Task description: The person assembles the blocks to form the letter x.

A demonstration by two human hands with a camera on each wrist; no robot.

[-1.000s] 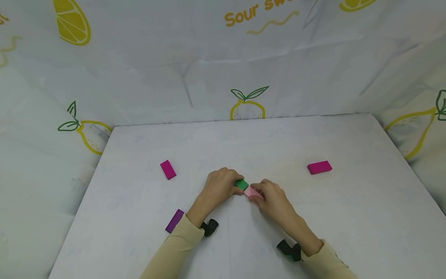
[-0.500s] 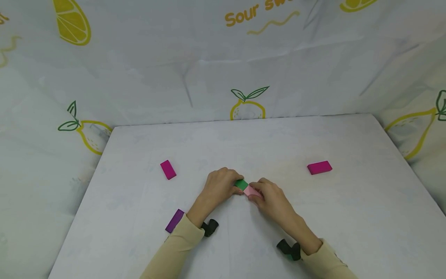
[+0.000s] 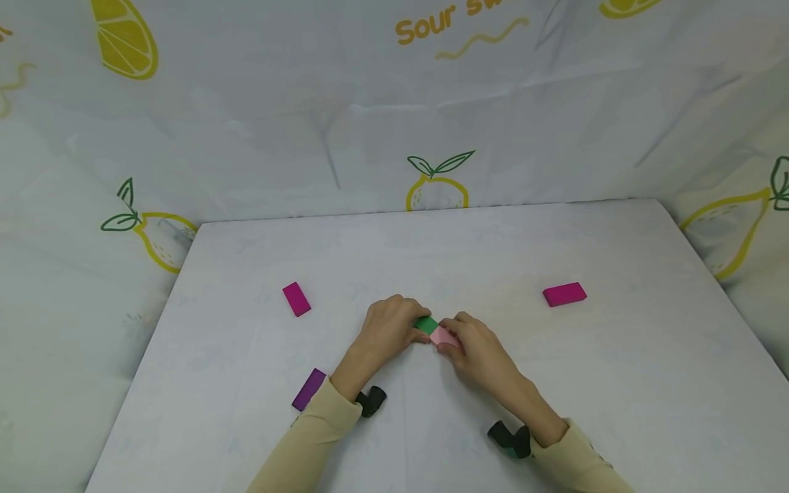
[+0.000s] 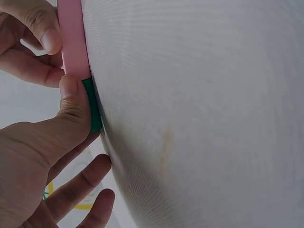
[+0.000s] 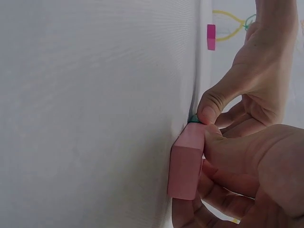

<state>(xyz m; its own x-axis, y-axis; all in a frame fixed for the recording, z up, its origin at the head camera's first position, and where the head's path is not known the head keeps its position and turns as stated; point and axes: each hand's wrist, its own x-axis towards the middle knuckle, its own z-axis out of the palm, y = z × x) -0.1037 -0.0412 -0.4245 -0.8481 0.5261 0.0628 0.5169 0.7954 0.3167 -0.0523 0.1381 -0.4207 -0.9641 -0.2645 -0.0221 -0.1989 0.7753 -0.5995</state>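
Pink block (image 3: 444, 336) and green block (image 3: 427, 324) meet end to end near the middle of the white tabletop (image 3: 407, 260), each pinched in one hand. From my end of the link, the nearest things I get are the tan sleeves: the left sleeve (image 3: 311, 438) and the right sleeve (image 3: 576, 462). Beside them, on the inner side of each arm, I make out a left black wrist piece (image 3: 372, 401) and a right black wrist piece (image 3: 510, 438). Just left of the left wrist lies a purple block (image 3: 308, 389), partly covered by the sleeve.

Farther up, the right hand (image 3: 481, 349) clamps the pink block between thumb and fingers. The left hand (image 3: 392, 323) grips the green block the same way, and my left wrist view shows two of its fingers spread off the block. The hands are close together; I cannot tell whether their fingertips touch.

Beyond them, well apart, lie a left magenta block (image 3: 296, 299) and a right magenta block (image 3: 564, 294). Behind the table's far edge I see a pale cloth (image 3: 259, 150) printed with lemons and orange lettering (image 3: 425, 27).
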